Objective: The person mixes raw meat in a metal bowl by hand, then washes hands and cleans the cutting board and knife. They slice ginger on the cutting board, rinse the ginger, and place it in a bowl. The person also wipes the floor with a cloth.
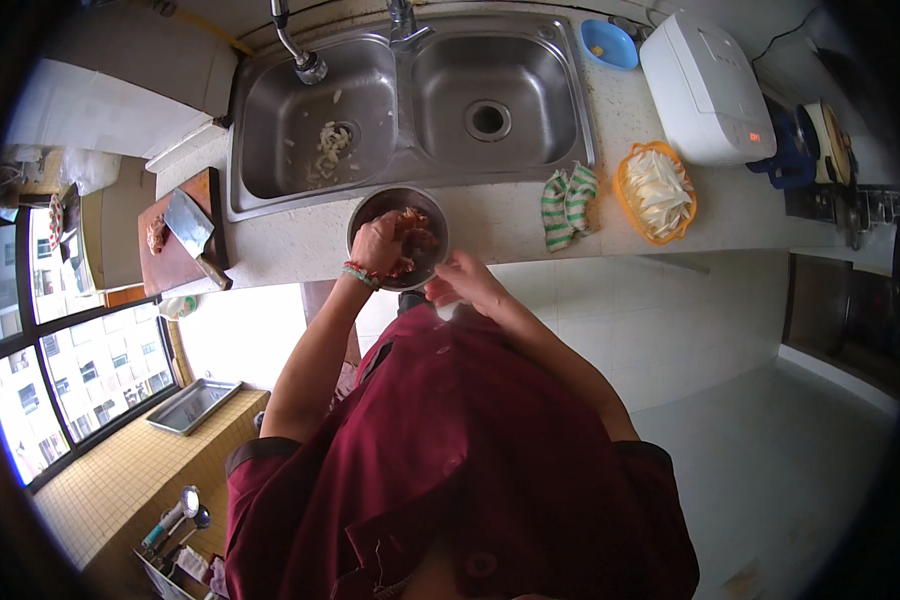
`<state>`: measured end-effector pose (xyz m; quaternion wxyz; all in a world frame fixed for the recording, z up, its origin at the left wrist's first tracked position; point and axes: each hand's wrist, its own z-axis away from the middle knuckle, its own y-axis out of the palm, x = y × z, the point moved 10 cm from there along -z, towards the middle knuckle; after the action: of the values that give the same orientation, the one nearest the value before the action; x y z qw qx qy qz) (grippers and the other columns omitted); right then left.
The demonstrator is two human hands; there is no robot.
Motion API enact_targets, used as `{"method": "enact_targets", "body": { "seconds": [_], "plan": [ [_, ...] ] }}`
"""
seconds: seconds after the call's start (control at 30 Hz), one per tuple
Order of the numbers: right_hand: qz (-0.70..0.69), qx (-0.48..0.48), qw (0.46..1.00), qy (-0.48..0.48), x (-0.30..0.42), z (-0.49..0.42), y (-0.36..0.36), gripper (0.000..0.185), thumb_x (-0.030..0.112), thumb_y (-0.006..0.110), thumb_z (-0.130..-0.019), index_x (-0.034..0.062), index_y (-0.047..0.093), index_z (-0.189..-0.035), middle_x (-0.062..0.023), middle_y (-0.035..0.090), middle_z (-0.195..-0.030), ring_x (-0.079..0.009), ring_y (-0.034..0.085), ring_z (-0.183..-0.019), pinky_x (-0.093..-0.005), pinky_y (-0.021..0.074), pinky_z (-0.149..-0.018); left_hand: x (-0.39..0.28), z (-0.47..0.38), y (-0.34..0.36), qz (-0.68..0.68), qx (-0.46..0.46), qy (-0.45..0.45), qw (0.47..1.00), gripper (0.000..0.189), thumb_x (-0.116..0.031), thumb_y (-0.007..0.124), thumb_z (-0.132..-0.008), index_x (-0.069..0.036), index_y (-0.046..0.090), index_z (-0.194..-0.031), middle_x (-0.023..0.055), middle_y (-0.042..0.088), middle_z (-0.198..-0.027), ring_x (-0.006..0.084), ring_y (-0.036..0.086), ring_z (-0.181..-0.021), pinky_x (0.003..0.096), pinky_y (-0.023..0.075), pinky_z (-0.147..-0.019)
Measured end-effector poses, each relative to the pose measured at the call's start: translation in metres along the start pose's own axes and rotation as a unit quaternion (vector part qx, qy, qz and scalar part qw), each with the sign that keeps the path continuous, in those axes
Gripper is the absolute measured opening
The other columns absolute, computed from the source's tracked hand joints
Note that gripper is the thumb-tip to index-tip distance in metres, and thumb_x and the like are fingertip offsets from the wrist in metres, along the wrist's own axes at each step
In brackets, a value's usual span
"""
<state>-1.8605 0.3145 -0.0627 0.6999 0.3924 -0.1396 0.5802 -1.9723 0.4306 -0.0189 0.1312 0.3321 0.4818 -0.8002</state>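
A round metal bowl (442, 217) stands at the counter's front edge, with reddish raw meat (418, 234) inside. My left hand (379, 246) reaches into the bowl with its fingers in the meat; the fingertips are partly hidden, so its hold on the meat is unclear. At the bowl's lower right rim is my right hand (465, 283), its fingers touching or close beside the metal. To the left, a cleaver (189, 223) lies across a wooden cutting board (166, 260), next to a small heap of meat (157, 234).
Behind the bowl is a double steel sink (405, 161) with pale scraps (333, 142) in its left basin. Rightward are a striped green cloth (568, 206), an orange basket (624, 201) of white pieces, a blue bowl (622, 56) and a white appliance (701, 90). A faucet (311, 67) overhangs the left basin.
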Motion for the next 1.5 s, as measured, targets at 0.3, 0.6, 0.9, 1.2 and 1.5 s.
{"method": "enact_targets", "body": {
  "seconds": [0.3,0.6,0.9,1.2,1.5],
  "plan": [
    [-0.007,-0.071,0.997,-0.032,-0.001,-0.007,0.003,0.017,0.015,0.049,-0.096,-0.0011,0.047,-0.103,-0.0158,0.066,-0.080,-0.0231,0.068,-0.065,-0.0321,0.0571,-0.052,-0.019,0.004,0.037,-0.269,0.110,0.253,0.923,0.058,-0.013,0.066,-0.076,-0.022,0.045,-0.131,0.0172,0.040,-0.137,0.0400,0.047,-0.118,0.0478,0.0501,-0.088],
    [-0.062,-0.121,0.988,-0.075,-0.010,-0.005,0.003,0.016,0.013,0.050,-0.095,-0.0015,0.046,-0.100,-0.0146,0.065,-0.075,-0.0208,0.067,-0.061,-0.0307,0.0560,-0.050,0.000,-0.023,-0.005,-0.149,0.089,0.107,0.979,0.040,-0.020,0.074,-0.068,-0.007,0.062,-0.103,0.0160,0.055,-0.116,0.0374,0.057,-0.104,0.0437,0.0498,-0.085],
    [-0.044,-0.127,0.985,-0.105,-0.002,-0.007,0.006,0.015,0.014,0.051,-0.095,0.0000,0.049,-0.101,-0.0143,0.066,-0.080,-0.0205,0.067,-0.064,-0.0309,0.0571,-0.055,-0.049,0.011,0.038,-0.283,0.064,0.342,0.894,0.034,-0.013,0.062,-0.078,-0.007,0.060,-0.111,0.0110,0.050,-0.128,0.0329,0.047,-0.119,0.0458,0.0376,-0.102],
    [-0.062,-0.101,0.989,-0.093,0.000,-0.012,0.005,0.013,0.013,0.048,-0.095,0.0004,0.048,-0.098,-0.0149,0.066,-0.078,-0.0218,0.067,-0.064,-0.0310,0.0569,-0.054,0.003,-0.024,0.015,-0.195,0.039,0.150,0.968,0.030,-0.008,0.059,-0.078,-0.016,0.062,-0.107,0.0203,0.052,-0.121,0.0400,0.060,-0.096,0.0462,0.0525,-0.081],
    [-0.037,-0.081,0.993,-0.078,0.004,-0.014,0.001,0.017,0.015,0.048,-0.095,-0.0003,0.049,-0.103,-0.0140,0.065,-0.078,-0.0207,0.067,-0.064,-0.0305,0.0566,-0.054,-0.014,-0.026,-0.014,-0.094,0.023,0.110,0.989,0.047,-0.006,0.061,-0.075,-0.004,0.051,-0.122,0.0202,0.057,-0.119,0.0380,0.054,-0.110,0.0450,0.0454,-0.093]
  ]
}}
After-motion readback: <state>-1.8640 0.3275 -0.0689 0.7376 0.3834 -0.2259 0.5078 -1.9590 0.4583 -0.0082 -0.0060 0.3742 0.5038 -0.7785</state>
